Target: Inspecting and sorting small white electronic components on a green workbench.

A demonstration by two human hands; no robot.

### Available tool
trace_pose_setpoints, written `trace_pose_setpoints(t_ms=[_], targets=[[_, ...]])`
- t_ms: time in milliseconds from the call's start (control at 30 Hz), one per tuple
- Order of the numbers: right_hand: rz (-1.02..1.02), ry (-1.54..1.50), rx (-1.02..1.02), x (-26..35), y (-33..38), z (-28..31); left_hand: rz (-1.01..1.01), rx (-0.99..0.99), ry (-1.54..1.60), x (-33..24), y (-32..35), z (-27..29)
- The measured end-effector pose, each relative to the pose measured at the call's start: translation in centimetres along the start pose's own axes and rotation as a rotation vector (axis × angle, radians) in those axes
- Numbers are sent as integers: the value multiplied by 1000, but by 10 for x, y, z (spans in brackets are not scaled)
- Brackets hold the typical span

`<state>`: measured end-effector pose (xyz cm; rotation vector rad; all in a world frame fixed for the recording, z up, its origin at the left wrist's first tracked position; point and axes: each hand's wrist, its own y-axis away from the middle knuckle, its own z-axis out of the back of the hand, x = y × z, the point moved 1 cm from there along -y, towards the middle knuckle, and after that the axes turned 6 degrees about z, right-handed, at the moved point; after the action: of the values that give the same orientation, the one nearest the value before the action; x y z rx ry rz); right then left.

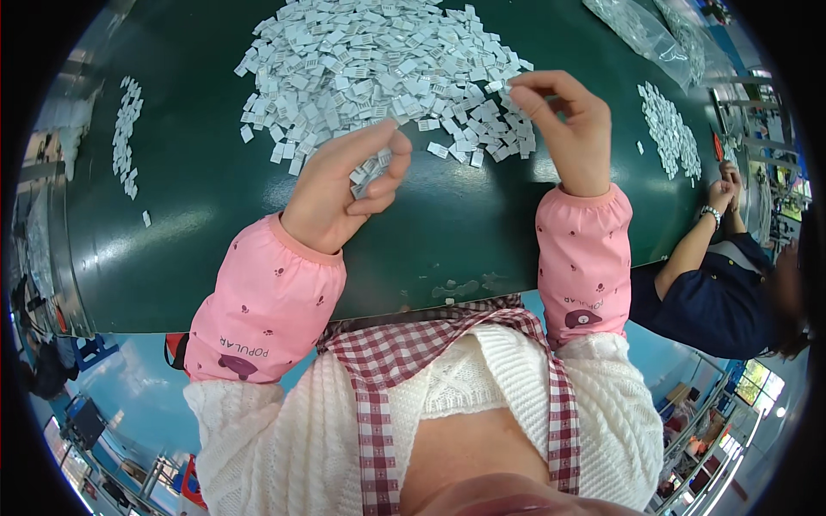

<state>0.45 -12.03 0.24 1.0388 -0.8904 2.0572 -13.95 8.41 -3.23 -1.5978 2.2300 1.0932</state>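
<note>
A broad heap of small white flat plastic pieces (370, 64), many with dark slots along one side, lies on the green tabletop (439, 228). At its near edge my left hand (331, 185) is curled with the palm turned inward, cupping several of the white pieces (368, 172). Over the heap's right edge, my right hand (575, 129) pinches with thumb and forefinger. A small white piece (499, 86) shows at those fingertips, partly hidden by them. Both forearms wear pink sleeve covers.
A thin row of white pieces (127, 129) lies far left, and a smaller pile (669, 133) lies at the right. Clear plastic bags (641, 34) rest at the back right. Another person (723, 275) in dark clothing works at the table's right edge.
</note>
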Motion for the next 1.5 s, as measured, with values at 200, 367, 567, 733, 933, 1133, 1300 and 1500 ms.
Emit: trace_pose_setpoints(t_ms=[200, 367, 567, 733, 933, 1133, 1300, 1500], targets=[[157, 346, 213, -7, 5, -6, -15, 35, -12, 0, 0, 0], [220, 484, 202, -6, 11, -15, 1, 32, -55, -3, 3, -3], [170, 526, 234, -4, 13, -21, 54, 37, -46, -4, 5, -3], [308, 649, 173, -2, 16, -26, 19, 39, -58, -2, 4, -3], [346, 708, 199, 3, 19, -29, -20, 3, -114, -1, 4, -7], [306, 655, 245, 4, 21, -28, -23, -20, -159, 0, 4, -10], [263, 508, 245, 5, 20, -29, -59, -61, -248, 0, 4, -14], [-87, -206, 308, 21, 20, -33, -226, -123, -436, 8, 2, -18]])
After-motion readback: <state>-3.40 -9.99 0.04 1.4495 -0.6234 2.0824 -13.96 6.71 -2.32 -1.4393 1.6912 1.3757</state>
